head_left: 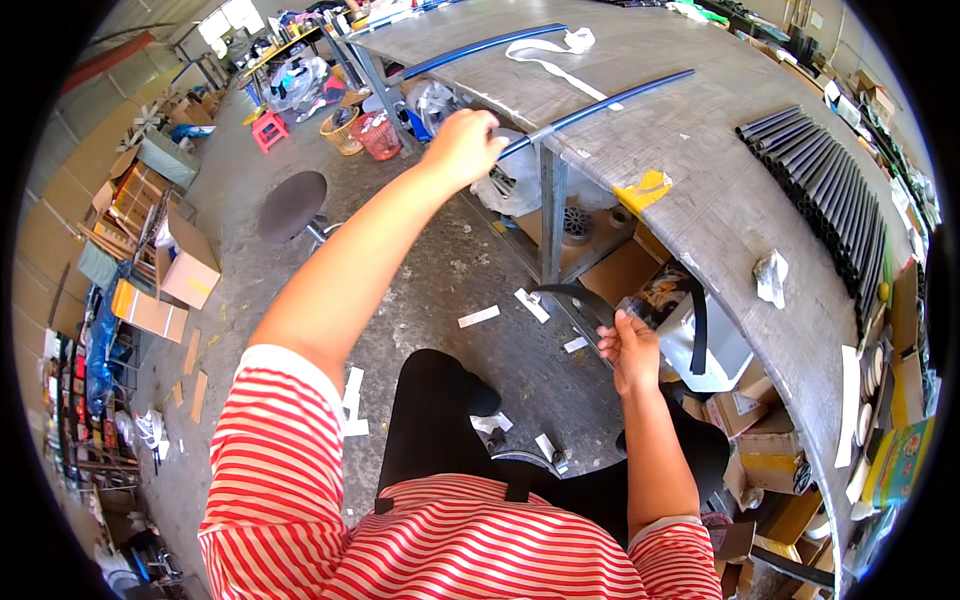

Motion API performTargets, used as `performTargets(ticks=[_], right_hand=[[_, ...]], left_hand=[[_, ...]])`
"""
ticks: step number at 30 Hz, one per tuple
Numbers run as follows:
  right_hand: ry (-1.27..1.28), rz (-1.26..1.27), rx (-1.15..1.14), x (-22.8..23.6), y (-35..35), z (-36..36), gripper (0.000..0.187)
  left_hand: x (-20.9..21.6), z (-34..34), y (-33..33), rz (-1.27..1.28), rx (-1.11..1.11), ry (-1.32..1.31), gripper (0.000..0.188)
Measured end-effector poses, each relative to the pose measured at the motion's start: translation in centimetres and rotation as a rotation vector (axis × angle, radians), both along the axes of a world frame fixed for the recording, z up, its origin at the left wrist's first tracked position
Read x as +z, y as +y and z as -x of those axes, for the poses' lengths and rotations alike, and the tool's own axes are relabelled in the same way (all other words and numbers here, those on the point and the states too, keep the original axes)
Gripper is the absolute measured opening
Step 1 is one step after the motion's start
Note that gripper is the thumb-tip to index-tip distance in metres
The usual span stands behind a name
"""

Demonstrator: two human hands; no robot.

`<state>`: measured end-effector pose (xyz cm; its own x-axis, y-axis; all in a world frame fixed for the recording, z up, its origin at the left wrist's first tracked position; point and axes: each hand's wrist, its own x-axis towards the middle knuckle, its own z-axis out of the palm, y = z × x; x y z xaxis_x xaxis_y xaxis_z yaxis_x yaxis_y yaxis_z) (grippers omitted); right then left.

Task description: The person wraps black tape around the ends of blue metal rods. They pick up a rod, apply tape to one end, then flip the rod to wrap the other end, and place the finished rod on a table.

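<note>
My left hand (pixel 465 150) is closed around the near end of a dark blue tube (pixel 625 100), which reaches out over the table's left edge. A pale band (pixel 542 132) circles the tube beside the table corner. Lower down, in front of the table edge, my right hand (pixel 630 352) pinches a thin, curved black strip (pixel 580 292). Another black length (pixel 698 330) hangs in front of a white container; whether it is part of the same strip I cannot tell.
A second blue tube (pixel 480 50) and a white ribbon (pixel 550 62) lie on the grey table (pixel 720 180). Black tubes (pixel 815 180) are lined up at the right, near crumpled plastic (pixel 770 278). A round stool (pixel 293 207) stands left; white scraps (pixel 478 317) dot the floor.
</note>
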<state>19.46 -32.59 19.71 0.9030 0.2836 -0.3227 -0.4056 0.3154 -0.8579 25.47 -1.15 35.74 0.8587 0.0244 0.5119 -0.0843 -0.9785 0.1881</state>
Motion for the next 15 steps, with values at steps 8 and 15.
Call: performTargets(ticks=[8, 15], right_hand=[[0.286, -0.318, -0.125, -0.4, 1.6, -1.9, 0.015], [0.366, -0.341, -0.022, 1.5, 3.0, -0.9, 0.027]], left_hand=[[-2.3, -8.2, -2.1, -0.055, 0.131, 0.420, 0.028], [-0.4, -3.9, -7.3, 1.594, -0.021, 0.739, 0.020]])
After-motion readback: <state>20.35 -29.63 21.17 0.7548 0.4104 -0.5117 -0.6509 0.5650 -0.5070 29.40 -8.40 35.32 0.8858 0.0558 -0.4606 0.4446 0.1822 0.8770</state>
